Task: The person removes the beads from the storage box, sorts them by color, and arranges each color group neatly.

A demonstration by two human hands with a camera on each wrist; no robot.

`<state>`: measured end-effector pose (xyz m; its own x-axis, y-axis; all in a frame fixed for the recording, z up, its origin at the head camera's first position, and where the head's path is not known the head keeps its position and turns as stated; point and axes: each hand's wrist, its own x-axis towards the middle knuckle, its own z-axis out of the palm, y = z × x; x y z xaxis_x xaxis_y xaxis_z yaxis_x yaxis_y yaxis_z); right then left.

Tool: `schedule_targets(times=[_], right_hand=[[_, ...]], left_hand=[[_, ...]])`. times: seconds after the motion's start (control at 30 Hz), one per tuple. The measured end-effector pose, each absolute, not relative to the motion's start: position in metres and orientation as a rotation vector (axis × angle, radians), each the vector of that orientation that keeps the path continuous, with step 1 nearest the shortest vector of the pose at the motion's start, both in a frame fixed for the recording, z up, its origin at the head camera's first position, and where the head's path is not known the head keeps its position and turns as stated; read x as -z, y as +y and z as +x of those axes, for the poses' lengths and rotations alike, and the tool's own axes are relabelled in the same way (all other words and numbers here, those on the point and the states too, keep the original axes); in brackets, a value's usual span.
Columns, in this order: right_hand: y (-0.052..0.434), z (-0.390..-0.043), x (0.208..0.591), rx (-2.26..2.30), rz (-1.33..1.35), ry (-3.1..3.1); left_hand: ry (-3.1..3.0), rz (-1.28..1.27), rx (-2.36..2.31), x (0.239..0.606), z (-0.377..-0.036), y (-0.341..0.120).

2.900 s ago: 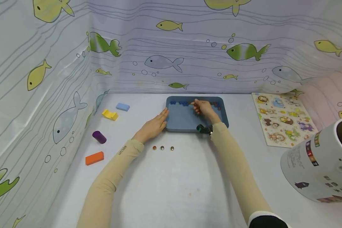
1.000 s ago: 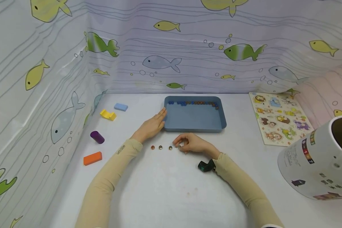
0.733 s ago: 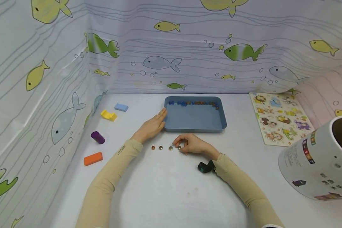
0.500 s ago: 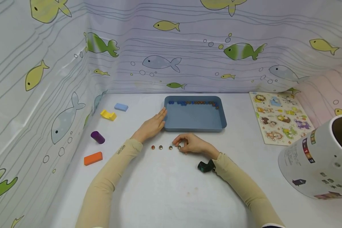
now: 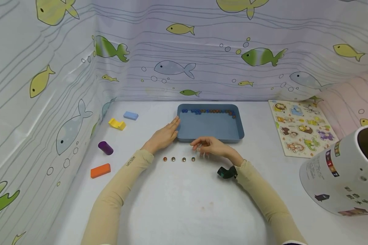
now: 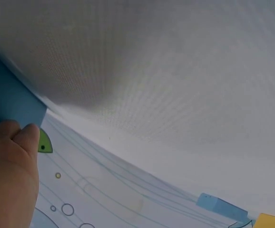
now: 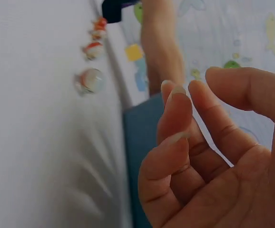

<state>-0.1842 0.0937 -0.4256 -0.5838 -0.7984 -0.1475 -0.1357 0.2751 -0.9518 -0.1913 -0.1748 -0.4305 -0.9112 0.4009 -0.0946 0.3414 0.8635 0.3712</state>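
My left hand [image 5: 162,137] lies with straight fingers against the left side of the blue-grey tray [image 5: 208,126]. Inside that tray, several blue and orange marbles [image 5: 214,111] sit along the far wall. In front of it, a short row of marbles rests on the white table; the leftmost marble [image 5: 165,159] is orange, the others look clear. My right hand [image 5: 213,146] hovers between the tray's front edge and the rightmost marble [image 5: 193,159], holding nothing. In the right wrist view its fingers [image 7: 175,114] are loosely bent, apart from the nearest glass marble [image 7: 91,80].
On the left lie a light blue block [image 5: 131,115], a yellow block [image 5: 117,124], a purple cylinder [image 5: 105,147] and an orange block [image 5: 100,170]. To the right are an animal picture board [image 5: 305,129] and a large white bucket [image 5: 334,180]. A fish-print curtain [image 5: 214,51] hangs behind.
My right hand went from the tray to the row's right end, let go of a marble there, then lifted back and right. My left hand has stayed at the tray.
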Motion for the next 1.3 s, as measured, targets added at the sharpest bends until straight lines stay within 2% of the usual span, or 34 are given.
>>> schedule_targets(times=[0.6, 1.1, 1.3], right_hand=[[0.098, -0.234, 0.390, 1.513, -0.711, 1.869], [0.091, -0.286, 0.382, 1.966, -0.384, 1.735], [0.088, -0.303, 0.397, 2.014, -0.284, 1.757]], left_hand=[[2.859, 0.573, -0.527, 0.430, -0.190, -0.175], [2.863, 0.580, -0.540, 0.428, -0.190, -0.177], [2.862, 0.582, -0.539, 0.428, -0.190, -0.176]])
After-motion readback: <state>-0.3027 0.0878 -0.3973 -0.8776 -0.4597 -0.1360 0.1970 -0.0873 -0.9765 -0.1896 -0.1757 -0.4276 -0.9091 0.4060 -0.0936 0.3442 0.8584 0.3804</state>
